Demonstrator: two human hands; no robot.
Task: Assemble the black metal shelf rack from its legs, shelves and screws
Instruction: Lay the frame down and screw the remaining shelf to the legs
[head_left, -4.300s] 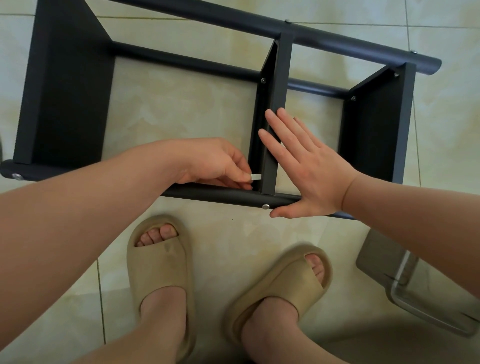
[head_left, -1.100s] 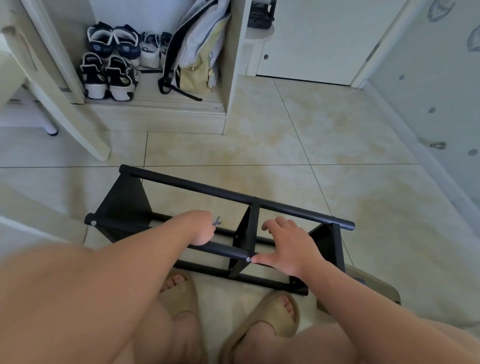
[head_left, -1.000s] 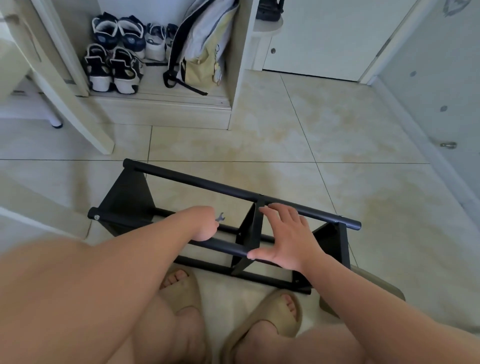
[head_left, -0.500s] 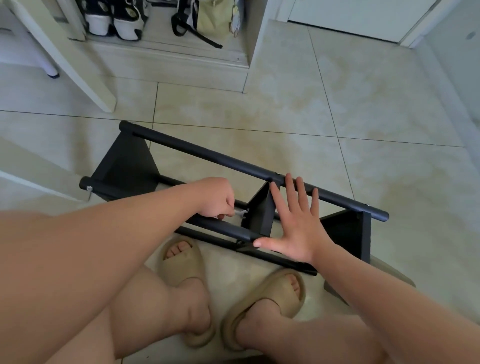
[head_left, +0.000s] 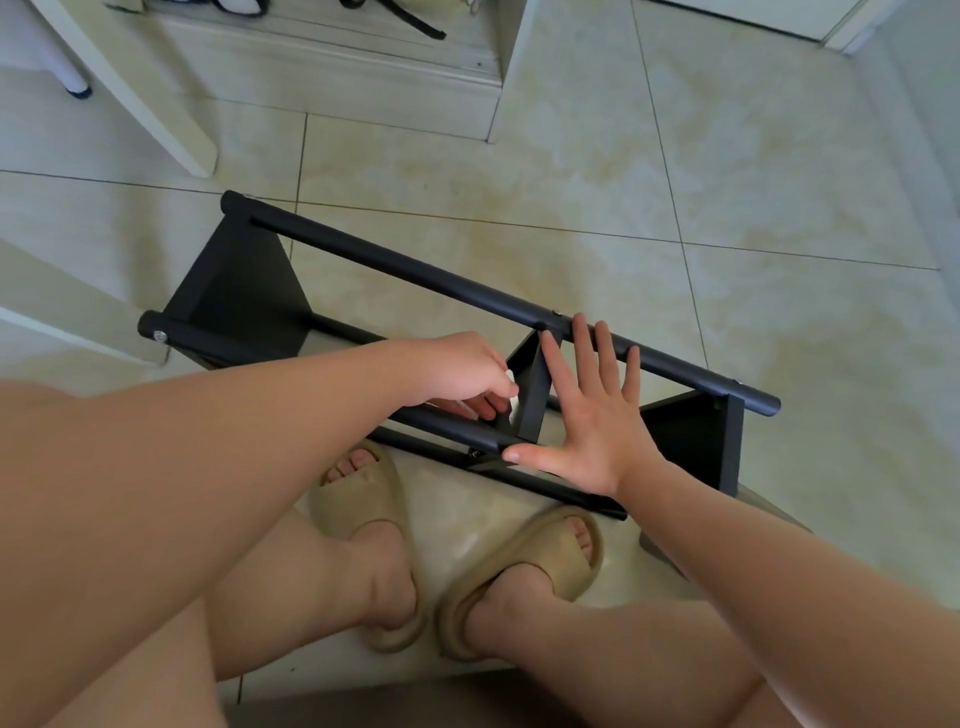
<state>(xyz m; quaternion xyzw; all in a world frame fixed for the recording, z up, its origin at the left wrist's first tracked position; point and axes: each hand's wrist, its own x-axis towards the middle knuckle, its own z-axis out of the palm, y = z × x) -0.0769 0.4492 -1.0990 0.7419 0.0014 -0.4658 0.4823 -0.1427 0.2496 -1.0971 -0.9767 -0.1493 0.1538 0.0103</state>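
The black metal shelf rack (head_left: 405, 273) lies on its side on the tiled floor, its round legs running left to right with three shelf panels between them. My left hand (head_left: 462, 371) pinches a small silver wrench (head_left: 513, 397) against the left face of the middle shelf (head_left: 532, 387), close to the near leg (head_left: 441, 423). My right hand (head_left: 592, 415) lies flat with spread fingers against the right side of that shelf, thumb on the near leg. A screw head (head_left: 160, 336) shows at the near leg's left end.
My feet in beige slippers (head_left: 374, 519) stand just in front of the rack. A white furniture leg (head_left: 156, 104) and a low wooden step (head_left: 332, 67) are at the back left. Pale floor tiles (head_left: 727, 182) stretch to the right.
The view has tilted down from the room to the rack. My left hand brought the wrench down to the middle shelf, and my right hand spread flat against that shelf.
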